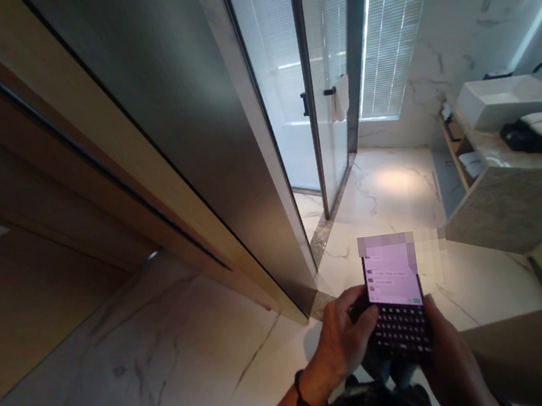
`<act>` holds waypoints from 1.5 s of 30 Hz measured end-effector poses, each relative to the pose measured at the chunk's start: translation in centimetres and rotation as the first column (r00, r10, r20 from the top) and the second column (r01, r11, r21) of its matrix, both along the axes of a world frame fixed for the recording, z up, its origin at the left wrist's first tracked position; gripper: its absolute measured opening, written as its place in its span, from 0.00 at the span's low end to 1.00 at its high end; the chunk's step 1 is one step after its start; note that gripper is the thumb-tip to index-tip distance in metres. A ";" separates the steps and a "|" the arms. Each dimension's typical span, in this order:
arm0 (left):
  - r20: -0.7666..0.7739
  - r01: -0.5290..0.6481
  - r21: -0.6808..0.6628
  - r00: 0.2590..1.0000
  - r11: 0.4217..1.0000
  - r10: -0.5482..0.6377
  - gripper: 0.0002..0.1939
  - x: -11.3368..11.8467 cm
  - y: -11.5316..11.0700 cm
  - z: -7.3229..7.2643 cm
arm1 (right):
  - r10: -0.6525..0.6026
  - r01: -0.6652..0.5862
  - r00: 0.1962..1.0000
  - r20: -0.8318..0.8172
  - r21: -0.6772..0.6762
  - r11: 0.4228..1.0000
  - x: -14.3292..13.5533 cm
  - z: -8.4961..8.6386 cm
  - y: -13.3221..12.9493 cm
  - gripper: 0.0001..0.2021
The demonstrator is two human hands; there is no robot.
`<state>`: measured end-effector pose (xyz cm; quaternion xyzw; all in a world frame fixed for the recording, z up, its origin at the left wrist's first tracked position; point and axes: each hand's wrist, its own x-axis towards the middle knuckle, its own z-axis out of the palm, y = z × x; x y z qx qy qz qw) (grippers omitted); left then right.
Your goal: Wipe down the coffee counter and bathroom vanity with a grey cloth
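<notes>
Two hands on one phone, typing at the bathroom doorway.

Both hands grip the phone (396, 303): the left hand (344, 339) wraps its left edge with the thumb bent over the dark keyboard, and the right hand (445, 356) cups the right edge and lower corner from beneath, its thumb hard to make out. The phone sits between the two palms, screen tilted up toward the camera, lit pink above the keys. A dark band (305, 400) circles the left wrist. Beyond the fingertips lies the pale marble floor (388, 195); ahead and to the left of the left hand stands a glass shower door (323, 84), and to the right of the right hand a bench (512, 199) carries a white basin (505, 98). To type well, I judge the fingers should keep bracing the back while the thumbs press lightly, so the phone cannot slip onto the stone.
</notes>
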<state>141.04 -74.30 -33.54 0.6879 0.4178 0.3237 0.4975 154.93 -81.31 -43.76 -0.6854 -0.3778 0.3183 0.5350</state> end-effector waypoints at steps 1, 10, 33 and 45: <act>-0.013 0.001 0.000 1.000 1.000 -0.001 0.18 0.0 0.0 0.1 | -0.005 0.005 0.999 0.034 -0.010 1.000 0.0 0.1 0.0 0.50; -0.003 -0.008 0.010 1.000 1.000 0.008 0.18 0.0 -0.1 -0.1 | -0.015 0.015 1.000 -0.026 0.008 1.000 -0.3 1.3 0.1 0.45; 0.060 0.055 -0.010 0.997 0.998 -0.054 0.16 -0.1 -0.7 0.0 | 0.060 -0.059 0.998 0.022 -0.054 0.997 -0.1 0.1 -0.5 0.47; 0.030 -0.053 -0.004 0.998 0.999 0.053 0.29 3.5 -1.4 0.0 | 0.001 0.003 0.999 0.054 -0.075 0.997 -0.2 -0.6 -0.8 0.44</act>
